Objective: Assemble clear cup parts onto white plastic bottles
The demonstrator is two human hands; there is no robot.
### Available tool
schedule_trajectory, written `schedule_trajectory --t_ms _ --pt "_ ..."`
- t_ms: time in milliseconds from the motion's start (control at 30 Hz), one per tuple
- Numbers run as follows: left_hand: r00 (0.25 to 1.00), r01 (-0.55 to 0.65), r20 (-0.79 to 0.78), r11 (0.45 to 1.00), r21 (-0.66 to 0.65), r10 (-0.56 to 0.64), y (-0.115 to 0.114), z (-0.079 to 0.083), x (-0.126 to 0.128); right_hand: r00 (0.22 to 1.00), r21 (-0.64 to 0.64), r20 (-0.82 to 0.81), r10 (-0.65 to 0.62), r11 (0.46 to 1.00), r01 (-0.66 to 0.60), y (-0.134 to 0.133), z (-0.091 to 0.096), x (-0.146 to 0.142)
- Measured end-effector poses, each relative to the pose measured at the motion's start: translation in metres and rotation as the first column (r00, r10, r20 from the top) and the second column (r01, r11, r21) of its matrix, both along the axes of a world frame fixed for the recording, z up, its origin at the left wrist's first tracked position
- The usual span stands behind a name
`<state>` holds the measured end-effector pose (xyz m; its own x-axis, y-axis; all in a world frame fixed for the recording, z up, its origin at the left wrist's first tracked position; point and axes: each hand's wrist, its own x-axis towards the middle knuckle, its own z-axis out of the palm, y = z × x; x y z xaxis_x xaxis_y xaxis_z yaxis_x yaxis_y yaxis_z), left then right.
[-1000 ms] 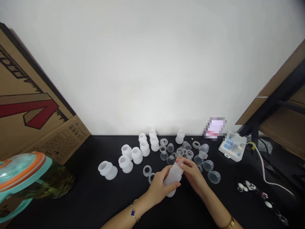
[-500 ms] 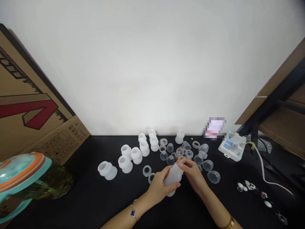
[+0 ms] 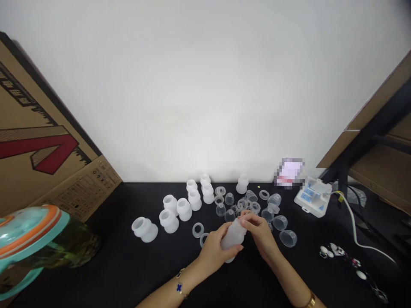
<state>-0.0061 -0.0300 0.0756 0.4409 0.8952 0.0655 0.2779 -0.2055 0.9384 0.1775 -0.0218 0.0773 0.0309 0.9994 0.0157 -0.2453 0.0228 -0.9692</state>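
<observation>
My left hand [image 3: 214, 251] is wrapped round the body of a white translucent plastic bottle [image 3: 233, 236], tilted with its neck up and to the right. At that neck my right hand [image 3: 260, 233] has its fingertips pinched; what they hold there is too small to make out. Both hands hover just above the black table [image 3: 122, 265]. Right behind them lie several clear caps [image 3: 280, 222] and clear rings [image 3: 198, 229]. Several more white bottles [image 3: 184, 208] stand or lie to the left and at the back.
A large cardboard box [image 3: 38, 145] leans at the left, with a teal and orange object [image 3: 25, 235] in front of it. At the right are a small white device [image 3: 313, 196], a white cable [image 3: 356, 231], small metal pieces [image 3: 334, 251] and a wooden frame [image 3: 379, 128].
Almost nothing has moved. The bottle and both hands have shifted very slightly upward, and the right fingers stay at the bottle's neck.
</observation>
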Motion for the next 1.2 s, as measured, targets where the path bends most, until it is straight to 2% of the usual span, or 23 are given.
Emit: schedule_trajectory --t_ms 933,1200 --pt "0.996 -0.031 -0.083 0.999 0.036 0.034 0.0010 -0.0039 -0.0002 0.999 -0.016 0.024 -0.036 0.999 0.036 -0.0004 0.0008 -0.0010" --pt "0.999 -0.022 -0.046 1.000 0.014 0.023 0.0002 -0.0002 0.0007 0.999 -0.011 0.028 -0.034 0.999 0.034 -0.0002 0.0023 -0.0015"
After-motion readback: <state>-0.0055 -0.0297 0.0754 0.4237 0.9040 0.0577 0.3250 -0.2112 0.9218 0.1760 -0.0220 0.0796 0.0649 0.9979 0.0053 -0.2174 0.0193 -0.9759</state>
